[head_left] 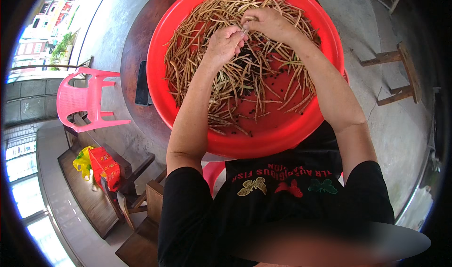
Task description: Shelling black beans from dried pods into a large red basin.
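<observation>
A wide red plastic basin (268, 143) in front of me holds a thick heap of dry tan bean pods (190, 55). Over the heap, my left hand (226, 42) and my right hand (266, 23) meet, fingertips pinching what looks like one pod (245, 30) between them. The fingers partly cover that pod. Small dark beans (279, 79) lie loose on the basin floor, mostly towards the right and near side. A few greenish pods (295, 63) rest among the dry ones below my right forearm.
The basin stands on a round brown table (136, 37), with a black flat object (142, 85) beside its left rim. A pink plastic chair (90, 97) is at left, a wooden stool (408, 72) at right. Wooden furniture (88, 193) at lower left carries a red bag (106, 166) and yellow bag (83, 162).
</observation>
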`<state>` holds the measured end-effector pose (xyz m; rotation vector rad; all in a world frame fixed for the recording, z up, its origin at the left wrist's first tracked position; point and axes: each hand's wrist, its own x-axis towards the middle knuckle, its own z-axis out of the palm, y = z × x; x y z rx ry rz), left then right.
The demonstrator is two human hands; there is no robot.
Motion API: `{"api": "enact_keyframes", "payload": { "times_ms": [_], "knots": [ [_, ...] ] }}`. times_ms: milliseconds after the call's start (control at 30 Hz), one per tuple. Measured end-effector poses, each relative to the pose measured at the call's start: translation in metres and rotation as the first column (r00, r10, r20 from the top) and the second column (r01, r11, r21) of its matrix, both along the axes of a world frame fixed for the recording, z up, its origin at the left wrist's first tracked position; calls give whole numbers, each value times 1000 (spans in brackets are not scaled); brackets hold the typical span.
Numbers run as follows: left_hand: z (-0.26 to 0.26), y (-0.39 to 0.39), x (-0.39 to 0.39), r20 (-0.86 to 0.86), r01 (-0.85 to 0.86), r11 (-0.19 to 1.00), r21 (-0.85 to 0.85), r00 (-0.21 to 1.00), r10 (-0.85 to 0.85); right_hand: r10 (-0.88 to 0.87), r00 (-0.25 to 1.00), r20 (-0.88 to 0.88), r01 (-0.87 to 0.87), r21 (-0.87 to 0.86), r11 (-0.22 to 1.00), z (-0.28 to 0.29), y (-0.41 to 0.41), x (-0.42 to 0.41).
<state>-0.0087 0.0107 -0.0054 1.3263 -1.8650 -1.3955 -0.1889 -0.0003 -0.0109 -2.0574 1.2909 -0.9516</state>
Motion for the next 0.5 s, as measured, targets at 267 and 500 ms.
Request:
{"api": "enact_keyframes", "payload": {
  "times_ms": [267,500],
  "knots": [
    [-16,-5,0,196,12,992,-128,981,14,24,946,-323,-106,-241,965,-13,2,3],
    [-18,-9,6,327,136,876,-463,945,27,-37,998,-41,33,-86,996,-5,3,4]
  ]
}}
